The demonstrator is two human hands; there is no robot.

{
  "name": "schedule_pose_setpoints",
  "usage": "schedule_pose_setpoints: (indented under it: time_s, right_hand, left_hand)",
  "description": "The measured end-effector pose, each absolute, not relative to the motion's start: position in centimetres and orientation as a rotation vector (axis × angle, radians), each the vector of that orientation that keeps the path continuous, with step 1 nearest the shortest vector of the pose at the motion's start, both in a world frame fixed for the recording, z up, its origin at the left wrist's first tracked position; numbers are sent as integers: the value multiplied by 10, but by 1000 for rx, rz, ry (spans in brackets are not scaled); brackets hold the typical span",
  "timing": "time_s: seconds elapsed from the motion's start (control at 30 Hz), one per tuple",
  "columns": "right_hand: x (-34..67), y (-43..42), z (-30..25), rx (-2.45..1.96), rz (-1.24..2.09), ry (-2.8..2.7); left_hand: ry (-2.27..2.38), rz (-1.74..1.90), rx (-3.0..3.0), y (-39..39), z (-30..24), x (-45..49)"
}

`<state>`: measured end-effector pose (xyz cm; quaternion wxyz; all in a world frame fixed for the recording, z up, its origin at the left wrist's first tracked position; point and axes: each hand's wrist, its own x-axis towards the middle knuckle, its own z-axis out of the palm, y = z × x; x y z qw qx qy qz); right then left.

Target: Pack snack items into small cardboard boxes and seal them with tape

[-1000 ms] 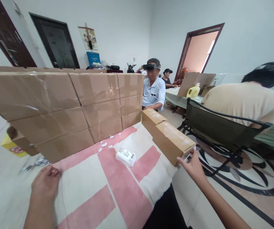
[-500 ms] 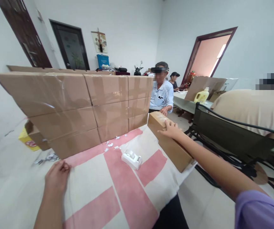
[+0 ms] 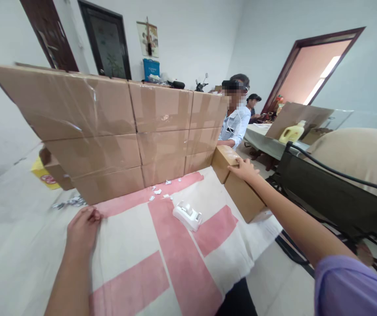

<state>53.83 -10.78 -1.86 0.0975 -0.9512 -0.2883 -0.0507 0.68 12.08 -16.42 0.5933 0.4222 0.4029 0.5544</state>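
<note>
The R hand point(image 3: 246, 170) lies palm-down across the top of the two-carton row at the tabletop's R edge, fingers part spread near the join between the far carton point(image 3: 222, 164) and the near carton point(image 3: 243, 197). Hard to tell from this angle whether it grips or just rests there. The L hand point(image 3: 82, 226) sits on the cloth point(image 3: 122, 245), loosely curled w/ fingertips drawn in, nothing visible in it.

Both cartons are brown, end to end, along the R side of the tabletop; the far one sits just beside the R end of the carton stack point(image 3: 164, 149), which is 3 rows high w/ clear tape shining across its face. White tape dispenser point(image 3: 187, 216) stands on the cloth approx. midway btwn the hands, w/ small white scraps point(image 3: 157, 192) btwn it and the stack. Cloth is off-white w/ pink blocks.

Past the stack's L end: a yellow box point(image 3: 44, 173) next to a small brown carton point(image 3: 57, 169), plus silvery bits point(image 3: 72, 202) near the L hand.

Co-worker in lt blue shirt point(image 3: 237, 125) is behind the far carton, forearm partly hidden by it. To the R, a dk folding chair point(image 3: 336, 188) w/ a person in beige point(image 3: 362, 149) beyond; yellow jug point(image 3: 293, 132) on another tabletop point(image 3: 262, 138).
</note>
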Motion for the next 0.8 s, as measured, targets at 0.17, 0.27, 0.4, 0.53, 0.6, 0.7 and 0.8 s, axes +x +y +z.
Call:
schedule_pose_setpoints:
  time_s: [0.17, 0.27, 0.4, 0.53, 0.6, 0.7, 0.8]
  right_hand:
    - [560, -83, -20, -2794, -181, -880]
    - [572, -71, -22, -2784, -191, -904]
    - [587, -57, -23, -2770, -206, -940]
    - [599, -45, -23, -2752, -216, -980]
    - [605, -39, -22, -2743, -218, -1001]
    - [611, -29, -21, -2733, -224, -1023]
    - [617, -20, -21, -2723, -231, -1031]
  left_hand:
    - [917, 1326, 884, 127, -175, 8]
    - [911, 1325, 858, 130, -179, 7]
    - [919, 1333, 843, 134, -183, 4]
    - [927, 1341, 841, 136, -186, 2]
    - [936, 1335, 835, 135, -185, 2]
    - [950, 1321, 820, 132, -181, 3]
    - [960, 1335, 816, 129, -176, 5]
